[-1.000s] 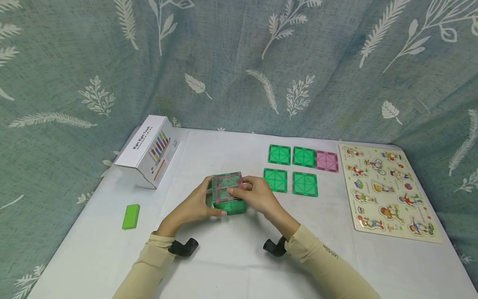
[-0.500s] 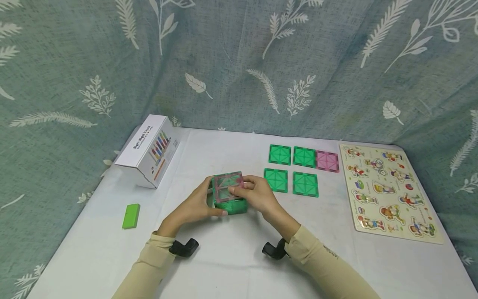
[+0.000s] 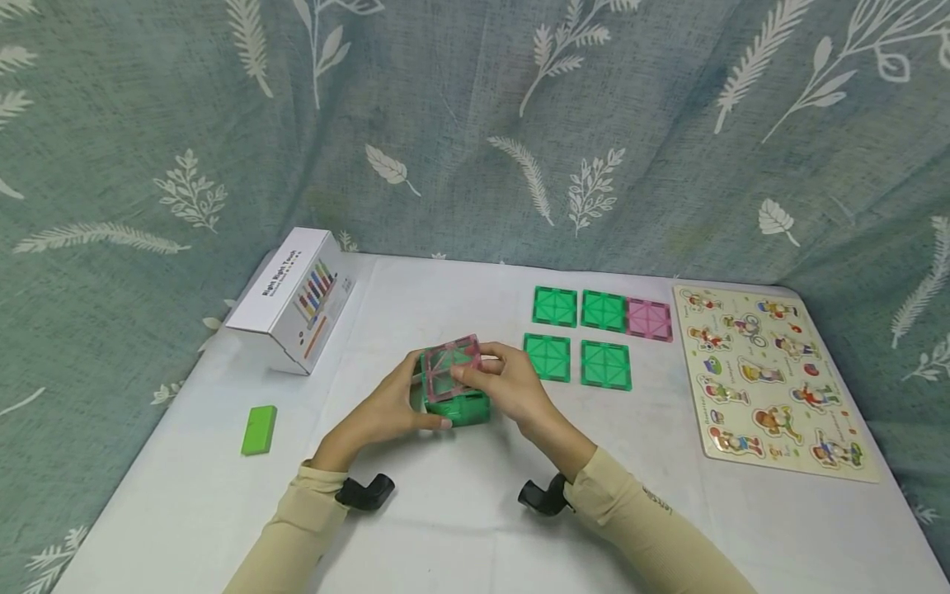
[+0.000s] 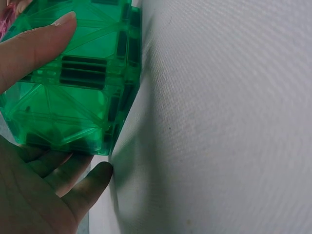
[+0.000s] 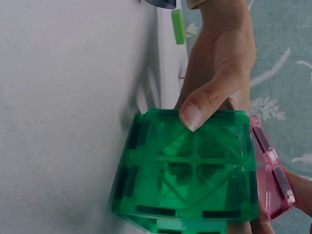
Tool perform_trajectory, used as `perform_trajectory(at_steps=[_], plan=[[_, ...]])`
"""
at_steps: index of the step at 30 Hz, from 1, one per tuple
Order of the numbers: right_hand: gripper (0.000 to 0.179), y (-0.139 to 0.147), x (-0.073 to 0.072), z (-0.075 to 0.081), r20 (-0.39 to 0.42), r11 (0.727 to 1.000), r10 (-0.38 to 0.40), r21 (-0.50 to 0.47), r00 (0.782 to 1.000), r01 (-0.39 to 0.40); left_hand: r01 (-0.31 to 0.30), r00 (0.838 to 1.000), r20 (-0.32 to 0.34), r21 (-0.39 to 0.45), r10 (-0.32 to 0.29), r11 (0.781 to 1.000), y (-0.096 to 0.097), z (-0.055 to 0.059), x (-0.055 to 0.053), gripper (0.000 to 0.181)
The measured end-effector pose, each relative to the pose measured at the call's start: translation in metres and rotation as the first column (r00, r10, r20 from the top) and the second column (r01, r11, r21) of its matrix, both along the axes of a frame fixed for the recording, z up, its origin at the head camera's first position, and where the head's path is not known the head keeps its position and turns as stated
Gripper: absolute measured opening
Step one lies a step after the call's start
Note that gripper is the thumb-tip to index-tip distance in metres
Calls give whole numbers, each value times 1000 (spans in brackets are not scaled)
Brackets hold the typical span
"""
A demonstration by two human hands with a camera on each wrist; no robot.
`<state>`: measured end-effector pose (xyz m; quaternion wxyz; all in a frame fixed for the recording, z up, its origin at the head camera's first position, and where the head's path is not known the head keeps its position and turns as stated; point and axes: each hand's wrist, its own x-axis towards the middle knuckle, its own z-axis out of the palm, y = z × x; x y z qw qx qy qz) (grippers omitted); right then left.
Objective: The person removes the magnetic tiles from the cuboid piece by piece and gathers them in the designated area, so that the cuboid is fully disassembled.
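Note:
A box shape built from green see-through magnetic tiles (image 3: 462, 410) stands on the white cloth in the middle of the head view. My left hand (image 3: 389, 400) holds it from the left, thumb on the near face and fingers round the side. Over its top lies a pink magnetic tile (image 3: 439, 378), tilted, its right side raised off the box. My right hand (image 3: 514, 388) pinches that tile by its right edge, thumb on top. In the right wrist view, a gap shows between the pink tile (image 5: 270, 170) and the green box (image 5: 195, 165).
Several green tiles (image 3: 555, 307) and one pink tile (image 3: 649, 320) lie flat to the right. Beyond them is a picture puzzle board (image 3: 772, 384). On the left stand a white box (image 3: 289, 301) and a small green block (image 3: 259, 430). A patterned curtain (image 3: 460, 124) hangs behind.
The pink tile has tipped up on its right side, lifted by the right hand; before, it lay flatter on the green box. The left hand has stayed in place.

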<state>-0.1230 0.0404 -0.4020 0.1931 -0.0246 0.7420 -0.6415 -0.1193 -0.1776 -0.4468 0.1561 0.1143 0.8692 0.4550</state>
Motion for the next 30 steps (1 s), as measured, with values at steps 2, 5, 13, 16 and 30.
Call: perform_trajectory(at_steps=[2,5,13,16,30], plan=[[51,0,0,0,7,1000,2,-15,1000,-2,2,1000,-5,4,-2,1000,0,0,0,105],[48,0,0,-1,13,999,11,-53,1000,-10,-3,1000,-7,9,3,1000,-1,-1,1,105],[51,0,1,-4,57,994,17,-111,998,-10,10,1000,-7,2,-10,1000,-1,-2,1,108],[52,1,1,-5,52,993,11,-115,999,-5,13,1000,-3,-3,-13,1000,0,-1,2,108],[38,5,-8,2,67,978,46,-205,997,-31,-4,1000,11,-38,4,999,0,-1,1,115]])
